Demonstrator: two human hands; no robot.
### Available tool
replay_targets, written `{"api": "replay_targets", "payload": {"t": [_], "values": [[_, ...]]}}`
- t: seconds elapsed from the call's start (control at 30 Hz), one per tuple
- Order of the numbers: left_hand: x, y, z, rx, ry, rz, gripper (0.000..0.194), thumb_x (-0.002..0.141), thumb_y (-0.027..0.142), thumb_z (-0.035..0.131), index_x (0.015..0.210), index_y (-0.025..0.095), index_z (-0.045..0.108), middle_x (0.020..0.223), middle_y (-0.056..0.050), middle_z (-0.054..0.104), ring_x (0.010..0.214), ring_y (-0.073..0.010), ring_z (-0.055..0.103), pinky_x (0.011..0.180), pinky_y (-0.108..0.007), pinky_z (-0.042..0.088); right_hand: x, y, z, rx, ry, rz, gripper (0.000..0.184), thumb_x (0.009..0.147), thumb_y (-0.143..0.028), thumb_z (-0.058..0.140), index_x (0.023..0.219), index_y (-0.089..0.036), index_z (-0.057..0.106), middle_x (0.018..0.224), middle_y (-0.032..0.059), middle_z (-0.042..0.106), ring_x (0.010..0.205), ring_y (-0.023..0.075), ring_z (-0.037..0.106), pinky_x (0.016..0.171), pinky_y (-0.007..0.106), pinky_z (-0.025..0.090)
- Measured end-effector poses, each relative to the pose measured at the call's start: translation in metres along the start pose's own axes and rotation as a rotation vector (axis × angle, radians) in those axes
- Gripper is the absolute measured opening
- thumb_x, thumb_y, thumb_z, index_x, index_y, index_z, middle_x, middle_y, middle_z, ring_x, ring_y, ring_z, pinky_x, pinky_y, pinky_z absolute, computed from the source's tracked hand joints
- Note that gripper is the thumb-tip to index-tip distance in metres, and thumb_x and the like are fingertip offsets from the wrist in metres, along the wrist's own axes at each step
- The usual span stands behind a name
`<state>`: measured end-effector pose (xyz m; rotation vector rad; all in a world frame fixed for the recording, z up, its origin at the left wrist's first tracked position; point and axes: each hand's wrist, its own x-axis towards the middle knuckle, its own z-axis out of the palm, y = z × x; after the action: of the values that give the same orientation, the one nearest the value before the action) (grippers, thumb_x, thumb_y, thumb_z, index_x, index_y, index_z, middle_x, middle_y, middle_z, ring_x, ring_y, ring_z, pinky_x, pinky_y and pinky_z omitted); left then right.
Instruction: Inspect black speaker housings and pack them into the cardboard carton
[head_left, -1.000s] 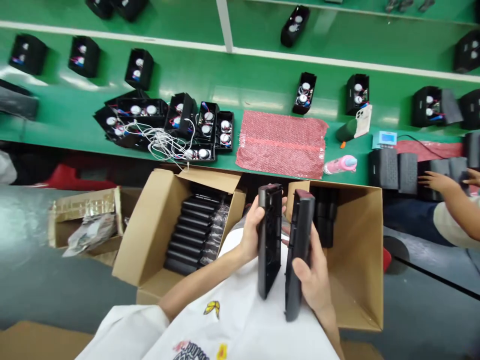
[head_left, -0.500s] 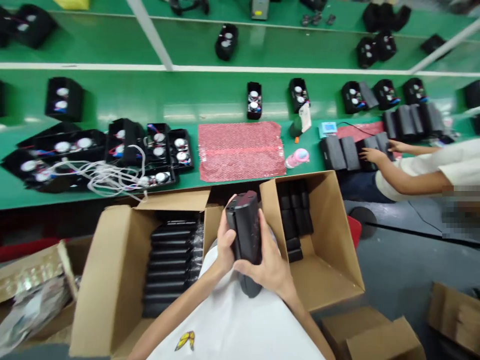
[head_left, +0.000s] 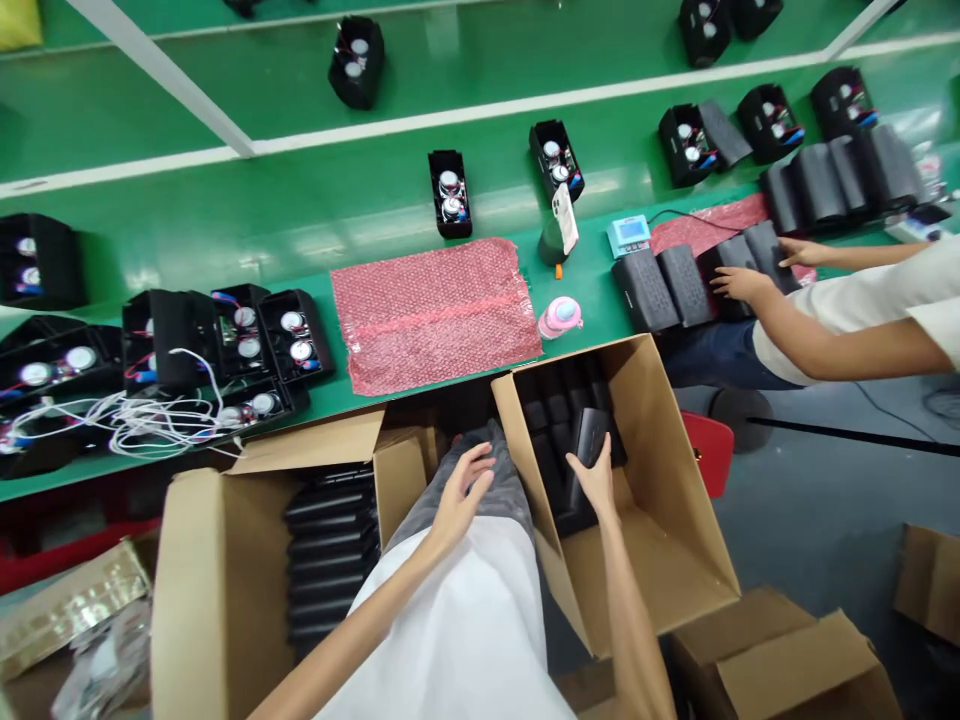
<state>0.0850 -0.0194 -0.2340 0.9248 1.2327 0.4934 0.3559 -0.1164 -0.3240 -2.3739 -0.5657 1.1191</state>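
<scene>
A black case (head_left: 589, 436) is held by the right hand (head_left: 598, 487) inside the right carton (head_left: 679, 530), right of centre in the frame.

The case is clamped between thumb and fingers, tilted over other dark cases (head_left: 553, 400) packed along the carton's left side; the left hand (head_left: 459, 500) is held above the lap at mid-frame, its fingers parted and slightly curled; at lower left, a row of dark pieces (head_left: 330, 570) is contained in the left carton (head_left: 187, 590); at upper centre, pink wrap (head_left: 439, 315) is spread on the green table (head_left: 300, 240), with a pink bottle (head_left: 560, 316) set just beside it; at left, white cables (head_left: 150, 425) are draped over open housings (head_left: 251, 335); at right, covered units (head_left: 651, 290) are lined up and one is touched by a co-worker (head_left: 832, 330).
</scene>
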Motion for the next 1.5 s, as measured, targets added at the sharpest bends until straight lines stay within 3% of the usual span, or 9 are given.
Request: {"api": "replay_targets", "payload": {"t": [0.13, 0.3, 0.47, 0.57, 0.67, 0.87, 1.13, 1.33, 1.5], "values": [[0.006, -0.029, -0.039, 0.113, 0.127, -0.155, 0.065, 0.083, 0.070, 0.075, 0.125, 0.021, 0.071, 0.136, -0.016, 0.073, 0.119, -0.0330, 0.073, 0.110, -0.050, 0.054, 0.083, 0.047, 0.033, -0.181, -0.054, 0.110, 0.114, 0.084, -0.050, 0.073, 0.172, -0.018, 0.008, 0.161, 0.0270, 0.041, 0.144, 0.0448, 0.051, 0.117, 0.061, 0.044], [0.004, -0.057, -0.084, 0.246, 0.318, -0.302, 0.075, 0.077, 0.078, 0.073, 0.124, 0.020, 0.068, 0.125, -0.015, 0.077, 0.116, -0.0349, 0.074, 0.113, -0.052, 0.053, 0.119, 0.101, 0.059, -0.334, -0.098, 0.084, 0.109, 0.083, -0.043, 0.077, 0.171, -0.021, 0.015, 0.159, 0.0209, 0.044, 0.140, 0.0374, 0.054, 0.112, 0.051, 0.049], [0.000, -0.122, -0.105, 0.365, 0.304, -0.519, 0.084, 0.068, 0.086, 0.072, 0.119, 0.020, 0.071, 0.120, -0.014, 0.080, 0.116, -0.0373, 0.076, 0.113, -0.052, 0.054, 0.143, 0.184, 0.021, -0.515, 0.021, 0.217, 0.113, 0.080, -0.042, 0.074, 0.169, -0.007, 0.013, 0.151, 0.0311, 0.046, 0.136, 0.0459, 0.053, 0.111, 0.057, 0.046], [-0.002, -0.164, -0.100, 0.407, 0.236, -0.647, 0.084, 0.060, 0.088, 0.073, 0.111, 0.021, 0.075, 0.115, -0.014, 0.082, 0.114, -0.0385, 0.077, 0.110, -0.052, 0.057, 0.169, 0.224, -0.008, -0.596, 0.049, 0.226, 0.116, 0.079, -0.043, 0.074, 0.170, -0.007, 0.012, 0.153, 0.0327, 0.042, 0.137, 0.0502, 0.051, 0.113, 0.061, 0.042], [-0.004, -0.191, -0.091, 0.427, 0.166, -0.719, 0.076, 0.063, 0.085, 0.074, 0.108, 0.024, 0.078, 0.113, -0.010, 0.084, 0.116, -0.0377, 0.077, 0.107, -0.049, 0.060, 0.201, 0.247, -0.020, -0.636, 0.059, 0.199, 0.116, 0.079, -0.043, 0.074, 0.170, -0.013, 0.010, 0.158, 0.0303, 0.037, 0.141, 0.0511, 0.047, 0.118, 0.063, 0.037], [-0.010, -0.213, -0.089, 0.487, 0.155, -0.749, 0.072, 0.076, 0.085, 0.065, 0.115, 0.027, 0.079, 0.116, -0.008, 0.083, 0.114, -0.0357, 0.078, 0.108, -0.052, 0.059, 0.252, 0.272, -0.010, -0.548, -0.053, 0.155, 0.124, 0.076, -0.048, 0.079, 0.170, -0.011, 0.006, 0.155, 0.0297, 0.041, 0.141, 0.0467, 0.051, 0.118, 0.058, 0.043], [-0.011, -0.223, -0.073, 0.517, 0.127, -0.775, 0.077, 0.076, 0.089, 0.062, 0.114, 0.025, 0.079, 0.117, -0.010, 0.083, 0.116, -0.0368, 0.076, 0.111, -0.054, 0.057, 0.249, 0.279, -0.011, -0.466, -0.235, 0.064, 0.122, 0.077, -0.045, 0.080, 0.172, -0.020, 0.007, 0.161, 0.0210, 0.042, 0.141, 0.0324, 0.056, 0.115, 0.043, 0.051], [-0.007, -0.221, -0.065, 0.484, 0.143, -0.784, 0.079, 0.075, 0.090, 0.061, 0.116, 0.024, 0.079, 0.116, -0.011, 0.083, 0.111, -0.0368, 0.077, 0.108, -0.055, 0.058, 0.259, 0.266, -0.007, -0.578, -0.042, 0.087, 0.119, 0.075, -0.036, 0.080, 0.171, -0.013, 0.014, 0.154, 0.0295, 0.042, 0.141, 0.0491, 0.050, 0.119, 0.064, 0.040], [-0.007, -0.218, -0.061, 0.473, 0.167, -0.788, 0.078, 0.075, 0.089, 0.063, 0.115, 0.023, 0.079, 0.117, -0.011, 0.083, 0.111, -0.0362, 0.078, 0.109, -0.054, 0.057, 0.256, 0.252, 0.000, -0.550, 0.056, 0.022, 0.124, 0.073, -0.047, 0.084, 0.169, -0.006, 0.016, 0.162, 0.0309, 0.035, 0.151, 0.0488, 0.037, 0.127, 0.063, 0.030]]}}
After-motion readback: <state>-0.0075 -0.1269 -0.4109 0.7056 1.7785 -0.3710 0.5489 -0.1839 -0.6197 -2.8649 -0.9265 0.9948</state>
